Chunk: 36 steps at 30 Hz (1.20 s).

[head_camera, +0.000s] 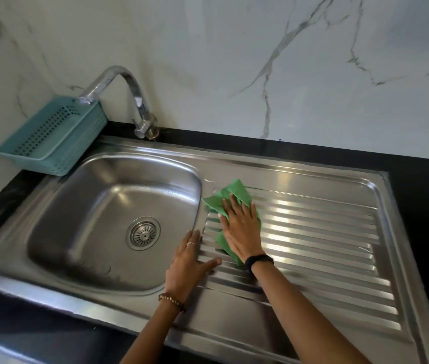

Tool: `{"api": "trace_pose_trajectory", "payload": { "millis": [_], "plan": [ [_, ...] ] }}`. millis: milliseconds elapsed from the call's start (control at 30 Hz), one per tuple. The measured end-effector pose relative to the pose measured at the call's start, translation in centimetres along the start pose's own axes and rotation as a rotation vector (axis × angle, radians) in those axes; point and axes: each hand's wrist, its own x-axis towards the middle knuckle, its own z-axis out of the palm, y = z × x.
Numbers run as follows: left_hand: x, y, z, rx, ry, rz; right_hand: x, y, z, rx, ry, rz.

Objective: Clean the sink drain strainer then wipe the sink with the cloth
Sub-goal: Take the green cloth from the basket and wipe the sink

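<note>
On the ribbed drainboard of the steel sink, the right hand lies flat, palm down, fingers straight and slightly spread, pointing to 11 o'clock. It presses on the green cloth, which is crumpled under the palm and sticks out past the fingertips and beside the wrist. The left hand rests flat at 7 o'clock from the right one, on the edge between basin and drainboard, fingers apart, holding nothing. The drain strainer sits in the basin bottom, at 9 o'clock from the hands, apart from the cloth.
</note>
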Motion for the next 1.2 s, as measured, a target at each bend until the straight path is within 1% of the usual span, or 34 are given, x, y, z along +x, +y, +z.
{"api": "trace_pose_trajectory", "payload": {
  "millis": [100, 200, 333, 400, 467, 567, 633, 667, 767, 833, 900, 967, 1033, 1100, 1200],
  "plan": [
    [0.0, 0.2, -0.1, 0.009, 0.002, -0.011, 2.1, -2.3, 0.9, 0.013, -0.039, -0.099],
    [-0.2, 0.4, -0.2, 0.025, -0.006, -0.038, 2.8, -3.1, 1.4, -0.019, -0.070, -0.186],
    [-0.5, 0.9, -0.1, -0.047, 0.002, -0.110, 2.4, -2.6, 1.2, -0.036, -0.124, -0.303],
    [-0.7, 1.3, 0.0, -0.083, 0.019, -0.113, 1.6, -2.2, 1.0, -0.036, -0.129, -0.337],
    [-1.0, 1.7, 0.1, -0.051, 0.068, -0.091, 0.7, -1.7, 1.0, -0.029, -0.125, -0.335],
    [-1.7, 3.1, 0.8, 0.134, 0.172, -0.003, -0.7, 0.1, 0.6, -0.032, -0.109, -0.273],
    [-2.3, 4.5, 2.0, 0.230, 0.185, 0.059, -1.7, 1.8, 0.0, -0.033, -0.091, -0.220],
    [-2.6, 5.5, 2.8, 0.234, 0.174, 0.088, -2.4, 3.0, -0.3, -0.033, -0.080, -0.188],
    [-3.2, 9.0, 5.7, 0.162, 0.083, 0.170, -4.9, 7.5, -1.8, -0.063, -0.048, -0.087],
    [-3.4, 11.0, 7.6, 0.125, -0.025, 0.207, -6.7, 10.9, -2.9, -0.086, -0.025, -0.012],
    [-3.7, 12.5, 9.2, 0.210, -0.159, 0.226, -8.6, 14.1, -4.2, -0.055, 0.002, 0.072],
    [-3.7, 13.2, 10.1, 0.371, -0.233, 0.254, -10.1, 16.8, -5.5, -0.020, 0.021, 0.146],
    [-3.6, 13.4, 10.2, 0.428, -0.245, 0.266, -11.4, 19.0, -6.4, -0.020, 0.033, 0.223],
    [-3.5, 13.3, 10.1, 0.422, -0.245, 0.266, -12.4, 20.2, -7.1, -0.049, 0.046, 0.296],
    [-3.7, 13.2, 9.8, 0.426, -0.238, 0.284, -13.5, 20.3, -7.2, -0.045, 0.073, 0.373]
  ]
}}
